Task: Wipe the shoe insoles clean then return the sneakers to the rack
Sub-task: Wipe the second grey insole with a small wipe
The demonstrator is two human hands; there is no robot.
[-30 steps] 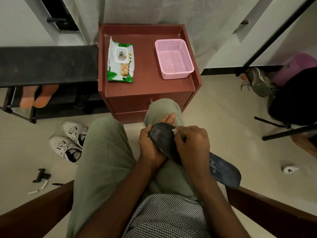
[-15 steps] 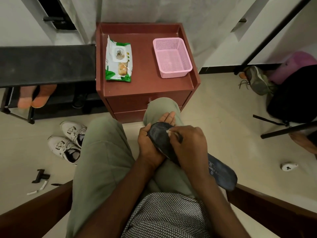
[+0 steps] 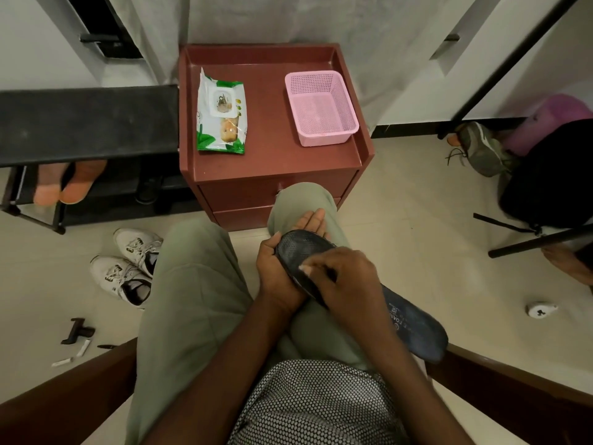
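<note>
You're looking at soft, even indoor light with faint shadows (wide-angle bending at the edges, slight motion blur throughout).

Insole (image 3: pixel 301 248) looks matt and perforated; basket (image 3: pixel 321 107) is pink plastic mesh; wipes pack (image 3: pixel 221 117) glossy film; counter (image 3: pixel 272 162) smooth reddish wood.

The right hand (image 3: pixel 345 277), with a bit of white wipe (image 3: pixel 304 270) under its fingers, has moved back along the dark insole (image 3: pixel 300 248) toward the person, so more of the perforated front part shows now than one second ago. The left hand (image 3: pixel 282 268) has not let go.
</note>
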